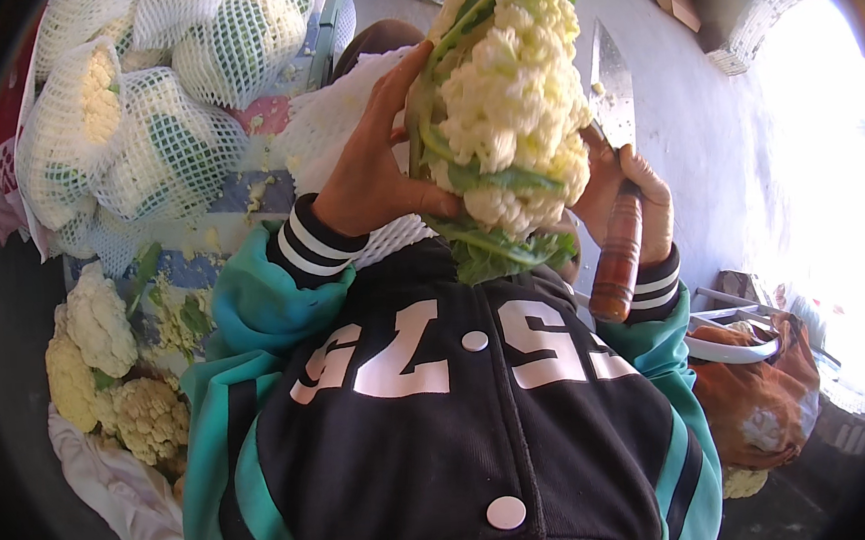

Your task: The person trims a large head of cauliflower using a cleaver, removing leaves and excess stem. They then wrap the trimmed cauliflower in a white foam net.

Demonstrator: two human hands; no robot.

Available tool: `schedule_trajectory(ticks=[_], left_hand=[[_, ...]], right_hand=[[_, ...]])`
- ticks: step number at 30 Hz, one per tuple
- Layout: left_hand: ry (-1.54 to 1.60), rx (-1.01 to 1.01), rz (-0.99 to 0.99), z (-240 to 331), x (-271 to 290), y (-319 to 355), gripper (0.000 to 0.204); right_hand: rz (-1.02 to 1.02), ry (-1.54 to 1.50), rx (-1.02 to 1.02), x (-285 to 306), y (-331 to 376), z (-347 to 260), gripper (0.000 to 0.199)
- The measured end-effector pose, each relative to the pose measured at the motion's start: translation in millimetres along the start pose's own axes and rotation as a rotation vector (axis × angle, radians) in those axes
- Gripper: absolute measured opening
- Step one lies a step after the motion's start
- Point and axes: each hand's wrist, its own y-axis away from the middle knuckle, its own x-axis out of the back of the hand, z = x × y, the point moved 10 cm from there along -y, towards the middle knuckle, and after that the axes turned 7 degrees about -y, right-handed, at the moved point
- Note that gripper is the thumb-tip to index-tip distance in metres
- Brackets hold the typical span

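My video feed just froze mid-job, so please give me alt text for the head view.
A person's left grip holds up a leafy cauliflower, while the right grip holds a wooden-handled knife beside it. At upper left are cauliflowers in white netting; below them sit bare cauliflowers.

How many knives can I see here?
1: a brown-handled knife in the right hand, beside the cauliflower that the left hand holds. Others may be hidden.
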Motion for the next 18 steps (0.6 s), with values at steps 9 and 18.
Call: schedule_trajectory(ticks=[9,18], left_hand=[[0.165,0.174,0.163,32,23,-12,0.095],[0.05,0.296,0.068,16,8,-1,0.09]], right_hand=[[-0.281,-0.063,0.024,-67,9,-26,0.025],[-0.141,-0.051,-0.064,-17,-2,0,0.05]])
